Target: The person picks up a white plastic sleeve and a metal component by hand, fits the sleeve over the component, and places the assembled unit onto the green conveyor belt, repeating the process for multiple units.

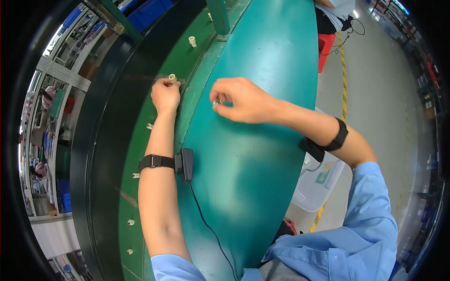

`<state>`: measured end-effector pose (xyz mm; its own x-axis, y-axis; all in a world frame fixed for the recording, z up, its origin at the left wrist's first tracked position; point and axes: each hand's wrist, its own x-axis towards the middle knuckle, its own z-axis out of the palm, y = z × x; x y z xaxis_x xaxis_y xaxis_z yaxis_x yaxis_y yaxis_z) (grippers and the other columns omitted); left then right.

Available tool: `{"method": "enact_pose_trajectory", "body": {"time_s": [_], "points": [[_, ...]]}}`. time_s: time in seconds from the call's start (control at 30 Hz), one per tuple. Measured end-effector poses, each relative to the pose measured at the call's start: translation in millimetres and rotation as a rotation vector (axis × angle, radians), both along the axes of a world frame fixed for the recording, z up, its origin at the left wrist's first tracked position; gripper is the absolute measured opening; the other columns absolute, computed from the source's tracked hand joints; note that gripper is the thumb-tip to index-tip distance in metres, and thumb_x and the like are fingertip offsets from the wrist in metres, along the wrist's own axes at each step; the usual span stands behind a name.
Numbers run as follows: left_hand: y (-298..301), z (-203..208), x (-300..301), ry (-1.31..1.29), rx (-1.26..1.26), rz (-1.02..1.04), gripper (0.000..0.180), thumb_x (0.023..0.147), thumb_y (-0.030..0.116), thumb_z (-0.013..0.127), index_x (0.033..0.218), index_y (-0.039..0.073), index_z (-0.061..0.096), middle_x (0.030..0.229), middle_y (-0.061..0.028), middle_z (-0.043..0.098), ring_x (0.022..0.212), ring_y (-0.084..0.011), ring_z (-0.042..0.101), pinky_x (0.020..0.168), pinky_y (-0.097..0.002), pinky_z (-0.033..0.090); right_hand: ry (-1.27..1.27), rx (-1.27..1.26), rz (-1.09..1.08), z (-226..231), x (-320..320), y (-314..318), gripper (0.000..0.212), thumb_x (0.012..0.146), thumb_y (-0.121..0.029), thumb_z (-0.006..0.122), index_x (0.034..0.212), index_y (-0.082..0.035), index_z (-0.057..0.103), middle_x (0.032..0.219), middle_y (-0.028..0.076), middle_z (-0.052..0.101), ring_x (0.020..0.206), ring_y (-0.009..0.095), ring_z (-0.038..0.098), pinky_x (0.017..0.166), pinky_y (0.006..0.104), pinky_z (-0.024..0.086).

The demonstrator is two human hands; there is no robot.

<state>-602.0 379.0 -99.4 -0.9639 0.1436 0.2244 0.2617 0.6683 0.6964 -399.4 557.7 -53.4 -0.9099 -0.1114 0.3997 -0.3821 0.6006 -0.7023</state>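
Observation:
Over the green strip at the left, my left hand (pixel 166 97) is closed, its fingertips pinching a small cream stepped cylindrical fitting (pixel 172 78) that stands upright. My right hand (pixel 244 101) is above the teal tabletop (pixel 243 164), fingers curled and pinched around a small shiny metal piece (pixel 217 101); its exact kind is mostly hidden by the fingers. Farther along the strip stands another cream fitting (pixel 192 41), with one more (pixel 209 17) beyond it. Small whitish pieces, among them one (pixel 131 222) near my left forearm, lie along the nearer part of the strip.
A green post (pixel 218 18) rises between strip and tabletop. A black cable (pixel 206 220) runs from the black device (pixel 186 164) on my left forearm. Below my right arm sits a clear plastic bin (pixel 315 185). Another person (pixel 335 14) sits by a red stool (pixel 325 49) at far right.

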Motion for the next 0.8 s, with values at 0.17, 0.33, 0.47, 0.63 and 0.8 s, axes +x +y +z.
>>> {"method": "enact_pose_trajectory", "body": {"time_s": [0.17,0.33,0.47,0.63,0.8], "points": [[20,0,5,-0.093,-0.054,0.025,0.035,0.08,0.021,0.08,0.108,0.0,0.073,0.098,-0.0157,0.075,0.095,-0.0336,0.071,0.089,-0.0424,0.055,0.004,-0.074,0.049,8,37,11,0.016,0.084,-0.011,0.071,0.096,-0.002,0.065,0.08,0.009,0.06,0.073,0.022,0.058,0.068,0.0361,0.049],[-13,8,62,0.154,0.076,-0.038,0.044,0.082,0.018,0.075,0.121,0.0,0.066,0.114,-0.018,0.067,0.104,-0.0316,0.065,0.091,-0.0393,0.053,0.081,-0.153,0.063,29,47,-17,0.016,0.085,-0.008,0.073,0.097,-0.001,0.064,0.08,0.006,0.061,0.072,0.016,0.057,0.067,0.0329,0.048],[-71,91,208,0.162,0.261,-0.424,0.038,0.085,0.004,0.068,0.123,-0.001,0.062,0.111,-0.0135,0.064,0.097,-0.0269,0.065,0.086,-0.0357,0.053,0.039,-0.352,0.139,56,68,-60,0.015,0.088,-0.007,0.075,0.097,-0.001,0.064,0.084,0.002,0.063,0.074,0.009,0.057,0.068,0.0282,0.047],[-192,128,348,0.48,0.15,-0.347,0.043,0.081,-0.002,0.073,0.123,-0.001,0.063,0.097,-0.0121,0.068,0.086,-0.0242,0.068,0.078,-0.0337,0.056,-0.239,-0.542,0.609,81,113,-174,0.012,0.091,-0.006,0.074,0.097,-0.002,0.064,0.089,0.002,0.065,0.078,0.007,0.058,0.069,0.024,0.047],[-315,131,503,0.508,0.126,0.149,0.03,0.084,-0.005,0.072,0.114,-0.002,0.068,0.101,-0.0146,0.072,0.084,-0.0237,0.069,0.075,-0.0323,0.056,-0.416,-0.544,0.988,93,189,-322,0.011,0.097,-0.011,0.067,0.102,-0.001,0.065,0.091,0.003,0.066,0.079,0.009,0.06,0.071,0.0259,0.051]]}}
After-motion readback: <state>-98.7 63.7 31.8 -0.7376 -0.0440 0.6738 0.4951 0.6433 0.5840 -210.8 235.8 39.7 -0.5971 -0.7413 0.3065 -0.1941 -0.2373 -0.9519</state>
